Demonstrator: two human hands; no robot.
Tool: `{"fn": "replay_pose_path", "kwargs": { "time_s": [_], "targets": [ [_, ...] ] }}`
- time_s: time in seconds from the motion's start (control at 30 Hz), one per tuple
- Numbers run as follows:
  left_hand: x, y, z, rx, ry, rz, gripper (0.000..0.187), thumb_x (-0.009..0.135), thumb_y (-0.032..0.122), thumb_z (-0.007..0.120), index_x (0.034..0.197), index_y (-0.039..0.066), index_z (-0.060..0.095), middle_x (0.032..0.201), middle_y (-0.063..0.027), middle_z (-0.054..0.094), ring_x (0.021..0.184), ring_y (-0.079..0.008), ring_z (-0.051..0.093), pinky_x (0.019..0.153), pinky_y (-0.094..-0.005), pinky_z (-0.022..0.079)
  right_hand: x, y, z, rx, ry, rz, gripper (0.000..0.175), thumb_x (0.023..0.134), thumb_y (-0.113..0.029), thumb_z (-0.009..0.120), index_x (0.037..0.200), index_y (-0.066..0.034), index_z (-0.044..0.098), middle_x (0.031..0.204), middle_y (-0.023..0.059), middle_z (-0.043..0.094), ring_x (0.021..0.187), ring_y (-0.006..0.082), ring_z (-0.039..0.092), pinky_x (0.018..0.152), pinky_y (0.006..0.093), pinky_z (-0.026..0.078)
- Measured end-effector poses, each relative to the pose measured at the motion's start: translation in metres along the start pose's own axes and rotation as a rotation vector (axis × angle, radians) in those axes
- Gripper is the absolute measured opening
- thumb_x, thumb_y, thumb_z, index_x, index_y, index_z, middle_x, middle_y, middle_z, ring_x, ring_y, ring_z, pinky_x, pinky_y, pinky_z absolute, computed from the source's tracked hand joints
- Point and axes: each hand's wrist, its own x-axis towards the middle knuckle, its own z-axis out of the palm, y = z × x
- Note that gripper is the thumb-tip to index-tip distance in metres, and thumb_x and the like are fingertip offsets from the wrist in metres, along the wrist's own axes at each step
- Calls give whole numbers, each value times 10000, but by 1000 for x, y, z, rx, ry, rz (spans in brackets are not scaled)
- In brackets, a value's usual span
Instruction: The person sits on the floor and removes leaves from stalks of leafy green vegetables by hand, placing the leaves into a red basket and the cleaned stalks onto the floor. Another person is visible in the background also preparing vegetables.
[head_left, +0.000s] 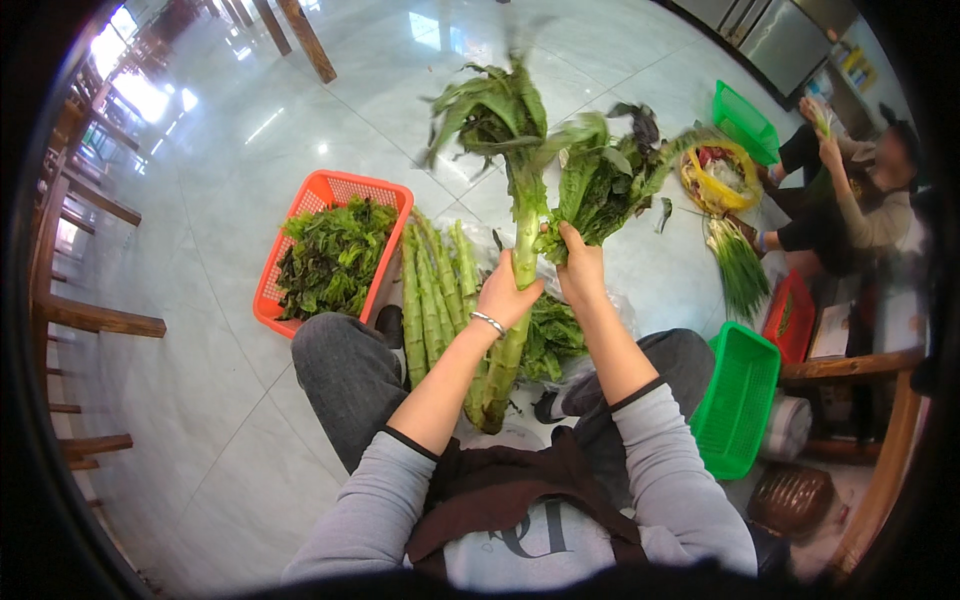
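Observation:
My left hand (506, 292) grips the thick pale-green stem of a celtuce (527, 240), whose leafy top fans out above. A bunch of detached-looking celtuce leaves (600, 180) is in my right hand (579, 264), close beside that stem; whether any leaf still joins it, I cannot tell. Several bare celtuce stems (431, 292) lie side by side between my knees, left of my wrist. Under my right forearm, more green leaves (553, 337) rest on clear plastic. An orange basket (390, 195) full of torn leaves (334, 259) stands to the left.
At right are a green basket (739, 405), a red basket (796, 307), a yellow bag (694, 187) and green onions (735, 270). Another person (862, 195) sits there, holding a stalk. A wooden stool (885, 365) is close on the right; wooden furniture legs (105, 315) line the left.

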Motion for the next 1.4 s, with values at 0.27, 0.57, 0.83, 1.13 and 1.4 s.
{"fn": "replay_pose_path", "kwargs": {
  "time_s": [0.27,0.57,0.83,1.13,1.4],
  "targets": [
    [-7,11,-4,-725,-123,-276,446,783,184,582,1123,-2,361,766,-47,546,649,-130,540,581,-265,450,6,-7,-13,11,-130,214,232,782,-85,548,966,46,495,872,103,570,767,179,559,694,296,471],
    [-13,0,-7,-769,-457,-197,428,806,196,556,1132,20,340,802,-63,543,655,-152,545,599,-293,473,-13,-32,3,-98,-233,203,399,747,-176,636,1023,67,482,964,110,550,830,185,536,713,331,443],
    [-21,7,0,-1024,-412,-109,345,778,217,590,1021,29,431,745,-42,541,648,-137,536,583,-273,449,-25,-23,9,229,-102,237,287,824,-200,528,998,27,507,909,83,555,775,180,525,654,321,438],
    [-14,8,-2,-658,-279,-102,293,762,136,602,984,11,457,732,-30,532,640,-112,523,575,-249,443,-20,-37,7,116,-170,268,384,787,-274,582,1006,31,502,935,99,556,802,194,538,689,342,457],
    [-18,0,-5,-1024,-653,-17,349,738,323,605,900,47,467,695,-45,514,612,-153,517,565,-286,440,-18,-22,9,340,-176,378,358,822,-220,525,1117,-35,440,1047,95,506,947,222,477,829,381,384]
  ]
}}
